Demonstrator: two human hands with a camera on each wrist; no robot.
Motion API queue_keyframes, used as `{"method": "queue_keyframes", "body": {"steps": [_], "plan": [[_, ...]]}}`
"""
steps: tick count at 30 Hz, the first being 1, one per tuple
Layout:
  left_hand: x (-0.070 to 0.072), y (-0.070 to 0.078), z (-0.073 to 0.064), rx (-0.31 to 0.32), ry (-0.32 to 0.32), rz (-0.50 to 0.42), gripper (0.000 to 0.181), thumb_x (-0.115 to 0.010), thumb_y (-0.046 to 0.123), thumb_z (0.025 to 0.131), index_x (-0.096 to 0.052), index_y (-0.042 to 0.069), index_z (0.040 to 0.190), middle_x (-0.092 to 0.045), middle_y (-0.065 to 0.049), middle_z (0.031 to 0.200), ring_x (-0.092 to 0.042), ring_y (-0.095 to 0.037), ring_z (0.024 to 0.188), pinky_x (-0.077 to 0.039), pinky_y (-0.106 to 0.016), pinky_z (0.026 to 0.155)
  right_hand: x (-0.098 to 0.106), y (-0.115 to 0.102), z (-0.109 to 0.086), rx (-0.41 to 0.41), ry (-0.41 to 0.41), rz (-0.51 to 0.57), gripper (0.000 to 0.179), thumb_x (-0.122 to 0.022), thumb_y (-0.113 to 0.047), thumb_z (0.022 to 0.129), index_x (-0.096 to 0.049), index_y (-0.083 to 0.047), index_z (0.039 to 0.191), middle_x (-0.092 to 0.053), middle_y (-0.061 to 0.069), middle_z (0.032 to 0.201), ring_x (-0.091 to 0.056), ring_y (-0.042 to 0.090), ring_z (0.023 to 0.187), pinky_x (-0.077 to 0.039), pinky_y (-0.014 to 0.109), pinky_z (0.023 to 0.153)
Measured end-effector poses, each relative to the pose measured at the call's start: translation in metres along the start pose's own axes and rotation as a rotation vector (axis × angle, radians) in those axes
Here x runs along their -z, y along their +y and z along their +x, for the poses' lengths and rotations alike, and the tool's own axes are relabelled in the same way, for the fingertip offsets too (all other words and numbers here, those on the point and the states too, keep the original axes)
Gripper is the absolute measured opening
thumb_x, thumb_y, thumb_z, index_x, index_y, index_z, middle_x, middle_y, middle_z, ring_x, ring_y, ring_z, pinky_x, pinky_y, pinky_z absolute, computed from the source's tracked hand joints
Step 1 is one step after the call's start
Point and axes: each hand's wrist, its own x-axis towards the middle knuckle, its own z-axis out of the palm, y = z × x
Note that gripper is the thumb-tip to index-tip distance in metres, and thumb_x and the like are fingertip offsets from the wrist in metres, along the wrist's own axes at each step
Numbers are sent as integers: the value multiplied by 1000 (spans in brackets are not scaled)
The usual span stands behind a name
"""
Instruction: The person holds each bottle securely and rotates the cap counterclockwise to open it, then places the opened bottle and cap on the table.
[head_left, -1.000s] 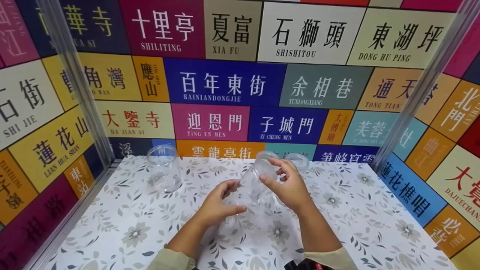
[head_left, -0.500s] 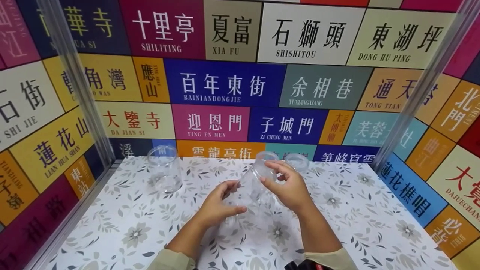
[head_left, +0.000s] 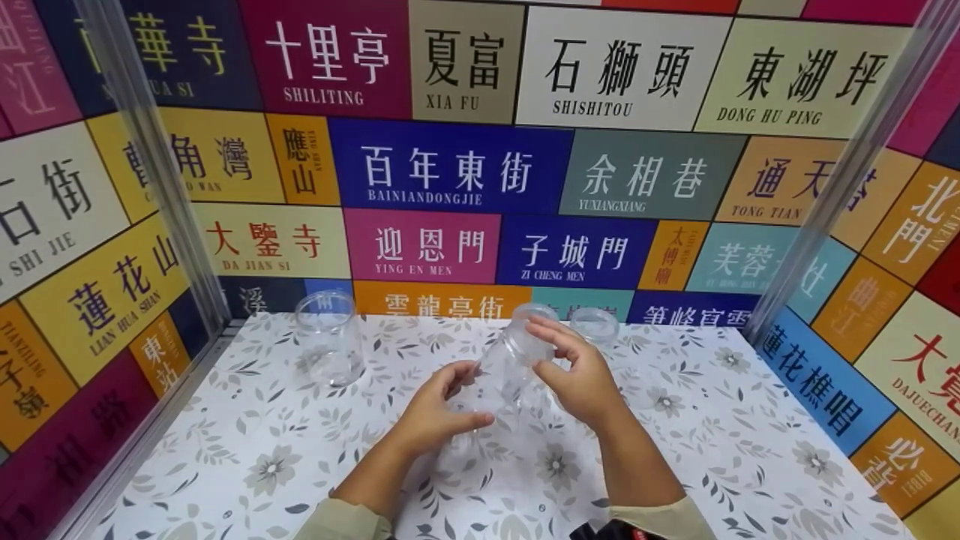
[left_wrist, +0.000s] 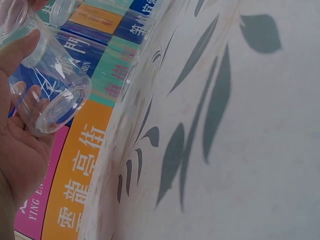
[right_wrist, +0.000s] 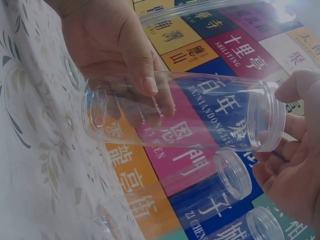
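Observation:
A clear plastic jar (head_left: 495, 379) is held tilted above the table, its lidded end toward the upper right. My left hand (head_left: 439, 405) grips its body near the base, thumb on one side and fingers on the other, as the jar (left_wrist: 65, 85) in the left wrist view shows. At the other end, the fingers and thumb of my right hand (head_left: 577, 371) hold the clear round lid (right_wrist: 270, 117), which sits on the jar's mouth. How tightly the lid fits cannot be told.
Another clear jar (head_left: 328, 345) stands upright at the back left. Behind my hands are two more clear jars, one with its top (right_wrist: 234, 172) and one with its top (right_wrist: 265, 225) in the right wrist view. A lettered wall (head_left: 450, 165) bounds the flowered tabletop (head_left: 270, 465).
My right hand's fingers and thumb have shifted around the lid, the thumb moving slightly right. My left hand and the jar stay nearly still.

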Motion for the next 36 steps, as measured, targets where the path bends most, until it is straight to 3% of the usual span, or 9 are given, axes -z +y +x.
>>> {"method": "queue_keyframes", "body": {"steps": [5,12,23,28,36], "plan": [[0,1,-1,15,2,3,90,-96,45,78,-52,23,154,-58,-1,157,-48,-28,154,-36,-52,132,0,0,1,-17,0,6,53,-68,-7,96,-66,-19,148,-55,-2,163,-47,23,153,-47,48,112],[1,2,-1,35,5,20,91,-95,46,77,-52,25,154,-58,0,158,-49,-27,154,-36,-53,131,0,-1,1,-75,40,-45,57,-82,-33,95,-65,-23,148,-54,-1,161,-54,23,137,-49,44,107],[1,2,-2,-41,-6,9,88,-95,36,81,-51,16,155,-60,-4,156,-51,-28,152,-37,-51,131,-1,-1,2,-103,70,-70,52,-86,-37,91,-72,-22,140,-61,-1,152,-57,24,119,-51,38,96],[0,2,-2,-31,-6,13,87,-95,38,81,-52,18,154,-60,-3,157,-51,-28,153,-37,-52,131,0,-2,1,-67,54,-33,52,-83,-29,93,-70,-18,142,-61,1,154,-57,23,131,-51,43,106],[0,0,-1,-14,-7,13,85,-94,40,82,-53,19,154,-59,-3,157,-49,-30,154,-36,-54,131,0,0,1,-24,28,40,51,-78,-15,95,-67,-11,145,-61,6,156,-53,27,148,-40,52,129]]}}
